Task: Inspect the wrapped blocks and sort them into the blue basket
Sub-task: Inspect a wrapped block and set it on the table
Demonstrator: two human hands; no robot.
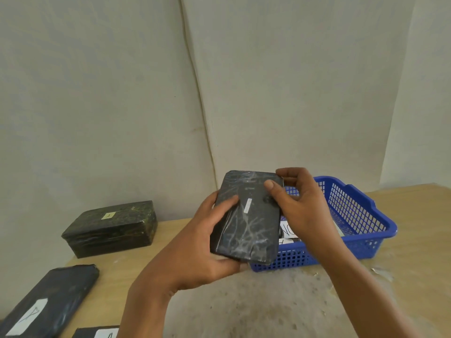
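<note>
A flat rectangular block wrapped in glossy black plastic film (246, 215) is held tilted above the near left corner of the blue perforated plastic basket (351, 211), its broad face with a small white label strip turned toward the viewer. The lower left edge is gripped by the left hand (207, 237), thumb laid on the face and fingers curled beneath; the upper right corner is pinched by the right hand (300, 206), thumb on the face and fingers behind. Paper-labelled items already lie in the basket, partly hidden by the block.

Three further wrapped blocks await on the tan wooden table (402, 201): a thick dark mottled block (109, 228) near the pale wall, a long black block with a white handwritten label (48, 298) at the lower left, and a black block cut off by the frame's bottom edge (97, 332).

Risks, as judged: the slick film may allow slippage if either grip is relaxed before the block is over the basket; the block may catch on the near rim and tip outward; glare on the film may cause the small label to be misread.
</note>
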